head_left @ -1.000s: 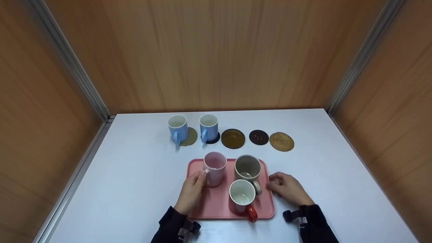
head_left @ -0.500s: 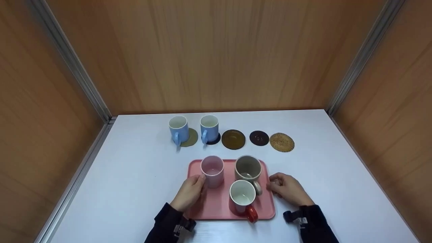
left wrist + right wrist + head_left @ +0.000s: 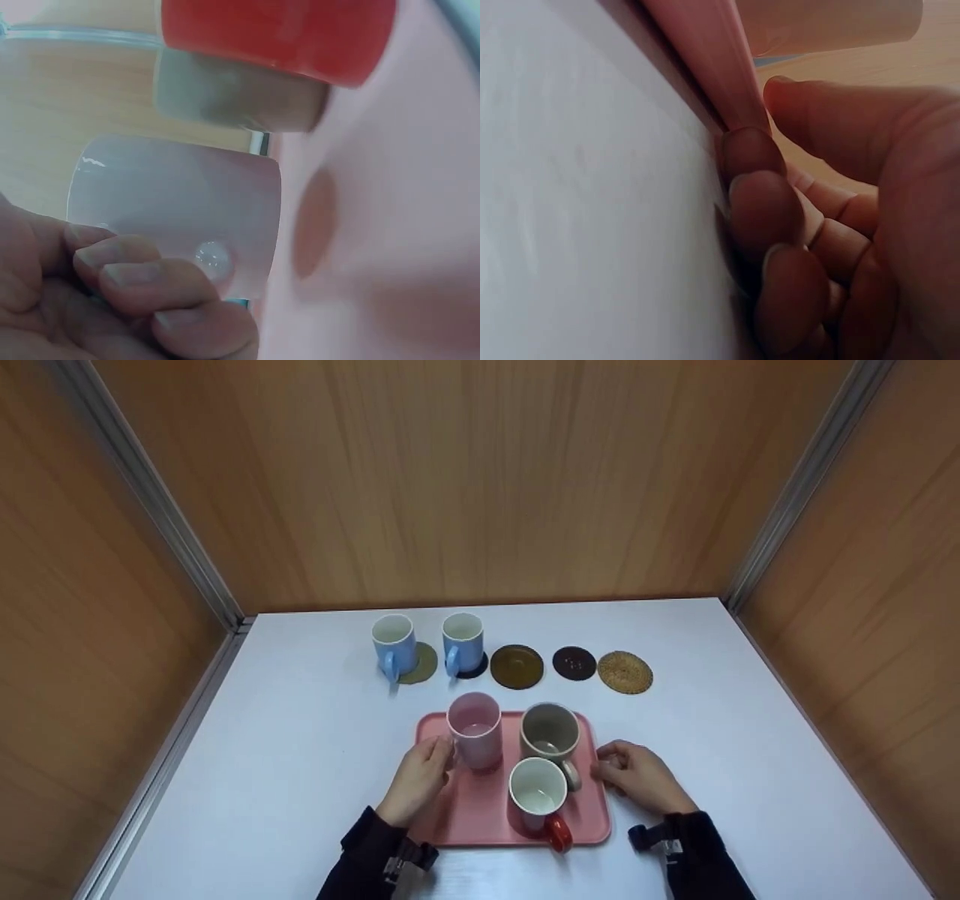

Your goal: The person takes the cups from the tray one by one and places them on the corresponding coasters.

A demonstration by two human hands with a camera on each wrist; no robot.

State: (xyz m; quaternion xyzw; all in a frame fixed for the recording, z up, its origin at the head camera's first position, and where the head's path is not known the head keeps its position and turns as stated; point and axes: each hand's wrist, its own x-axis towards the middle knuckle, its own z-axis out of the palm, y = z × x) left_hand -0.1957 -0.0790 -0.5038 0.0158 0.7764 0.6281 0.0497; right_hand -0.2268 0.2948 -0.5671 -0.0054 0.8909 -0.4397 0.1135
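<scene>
My left hand (image 3: 418, 780) grips the pink mug (image 3: 475, 735) at its handle side, over the left of the pink tray (image 3: 480, 821). In the left wrist view, the mug's base hangs just above the tray, its shadow beneath, and curled fingers (image 3: 161, 281) hide the handle. At the tray's right rim, my right hand (image 3: 640, 778) holds the edge, fingers (image 3: 769, 214) against its side and thumb by the top. A beige mug (image 3: 551, 731) and a red mug (image 3: 281, 34) with white inside (image 3: 538, 791) stand close together on the tray's right half.
Behind the tray runs a row of coasters: two blue mugs (image 3: 394, 649) stand at its left end, then a brown coaster (image 3: 517, 667), a dark one (image 3: 574, 663) and a woven one (image 3: 625, 673). Wooden panels (image 3: 480, 480) enclose the white table.
The pink mug, held by my left hand, dipped slightly toward the lower left, then rose and shifted back a little. My right hand and the tray have stayed in place.
</scene>
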